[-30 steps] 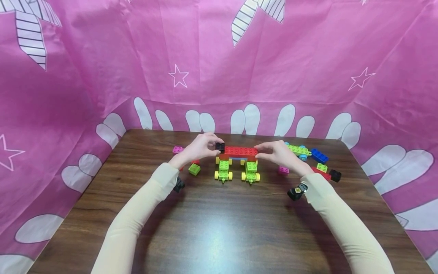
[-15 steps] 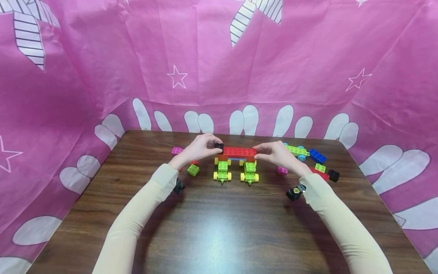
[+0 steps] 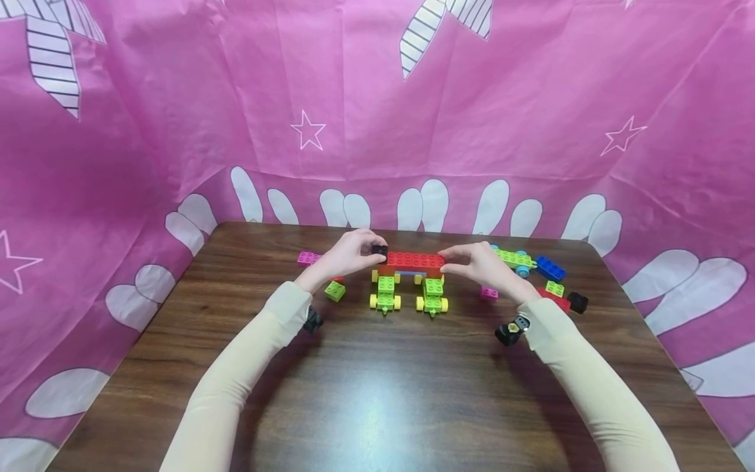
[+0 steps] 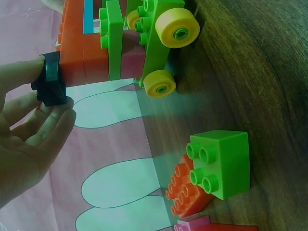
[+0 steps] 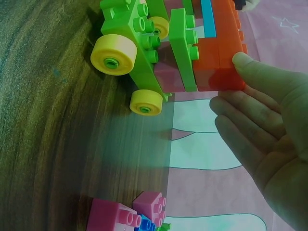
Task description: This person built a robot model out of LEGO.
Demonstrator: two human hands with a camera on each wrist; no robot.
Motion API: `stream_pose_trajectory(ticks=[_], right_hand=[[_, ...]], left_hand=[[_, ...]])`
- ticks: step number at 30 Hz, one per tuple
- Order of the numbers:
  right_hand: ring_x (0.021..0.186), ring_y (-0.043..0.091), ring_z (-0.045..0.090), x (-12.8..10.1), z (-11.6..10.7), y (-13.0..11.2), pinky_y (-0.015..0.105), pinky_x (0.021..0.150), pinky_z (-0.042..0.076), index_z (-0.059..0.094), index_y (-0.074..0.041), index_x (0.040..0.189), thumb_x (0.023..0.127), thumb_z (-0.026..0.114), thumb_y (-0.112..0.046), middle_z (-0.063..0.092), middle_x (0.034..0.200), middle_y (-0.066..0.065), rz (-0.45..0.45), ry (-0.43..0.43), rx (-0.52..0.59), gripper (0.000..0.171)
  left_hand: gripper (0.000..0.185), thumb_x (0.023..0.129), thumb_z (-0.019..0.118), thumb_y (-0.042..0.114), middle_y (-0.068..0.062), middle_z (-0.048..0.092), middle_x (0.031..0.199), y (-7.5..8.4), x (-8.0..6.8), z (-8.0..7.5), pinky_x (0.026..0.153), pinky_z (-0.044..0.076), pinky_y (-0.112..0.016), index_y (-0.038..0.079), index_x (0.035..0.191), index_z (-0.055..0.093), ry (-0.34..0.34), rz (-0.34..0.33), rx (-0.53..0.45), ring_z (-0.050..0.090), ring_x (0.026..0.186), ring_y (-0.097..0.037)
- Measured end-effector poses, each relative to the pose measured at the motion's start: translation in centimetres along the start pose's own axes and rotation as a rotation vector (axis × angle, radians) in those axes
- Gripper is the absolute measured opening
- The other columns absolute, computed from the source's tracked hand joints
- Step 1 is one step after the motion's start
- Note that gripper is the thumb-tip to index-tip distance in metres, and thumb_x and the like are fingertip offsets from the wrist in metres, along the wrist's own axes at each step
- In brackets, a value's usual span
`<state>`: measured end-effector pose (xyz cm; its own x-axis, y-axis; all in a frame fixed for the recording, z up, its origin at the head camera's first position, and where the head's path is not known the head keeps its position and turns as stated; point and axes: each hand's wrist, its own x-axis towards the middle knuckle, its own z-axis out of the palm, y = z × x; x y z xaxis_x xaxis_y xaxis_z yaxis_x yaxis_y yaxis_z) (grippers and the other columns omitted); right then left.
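Note:
My left hand [image 3: 348, 254] pinches a small black brick [image 4: 54, 79] between thumb and fingers, right at the left end of a long red brick section [image 3: 415, 262]. At the opposite end, my right hand [image 3: 478, 261] holds the red section's end, its thumb on one side and its fingers on the other. The red section tops a toy vehicle, with pink bricks [image 5: 169, 67] and green plates [image 5: 182, 48] beneath. Green wheeled bases [image 3: 432, 301] with yellow wheels [image 4: 177, 28] carry it on the table. A strip of blue [image 3: 409, 273] shows below the red.
Left of the vehicle lie a green brick [image 3: 335, 291] and a pink brick [image 3: 308, 257], with red bricks [image 4: 187, 190] partly behind the left arm. To the right are a green wheeled base [image 3: 513, 259], a blue brick [image 3: 551, 267], a pink brick [image 3: 489, 292] and a red-and-black piece [image 3: 577, 301].
The left wrist has shifted slightly to the right. Both hands keep their grip on the black brick and the red section; the vehicle stays in place.

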<state>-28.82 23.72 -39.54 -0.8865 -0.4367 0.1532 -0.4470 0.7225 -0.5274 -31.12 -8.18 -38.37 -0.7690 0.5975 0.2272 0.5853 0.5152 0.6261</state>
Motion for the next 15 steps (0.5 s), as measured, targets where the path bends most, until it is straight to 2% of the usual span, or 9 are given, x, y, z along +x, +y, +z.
stream_pose_trajectory(ticks=[6,15], right_hand=[[0.113,0.027,0.069,0.02,0.03,-0.04,0.049,0.095,0.055,0.071,-0.013,0.122,0.089,0.074,-0.033,0.074,0.117,0.008,0.002,-0.004,0.012,0.038],[0.113,0.028,0.069,-0.09,-0.09,-0.13,0.049,0.096,0.055,0.071,-0.012,0.122,0.089,0.074,-0.032,0.074,0.117,0.009,-0.002,-0.003,0.004,0.038]], left_hand=[[0.031,0.092,0.070,0.019,-0.013,0.064,0.115,-0.07,0.00,-0.03,0.098,0.055,-0.037,0.005,0.120,0.068,-0.017,-0.049,-0.015,0.065,0.109,-0.025],[0.034,0.088,0.075,0.019,-0.012,0.067,0.117,-0.57,-0.58,-0.12,0.098,0.055,-0.038,0.007,0.120,0.069,0.035,-0.070,-0.065,0.066,0.111,-0.024]])
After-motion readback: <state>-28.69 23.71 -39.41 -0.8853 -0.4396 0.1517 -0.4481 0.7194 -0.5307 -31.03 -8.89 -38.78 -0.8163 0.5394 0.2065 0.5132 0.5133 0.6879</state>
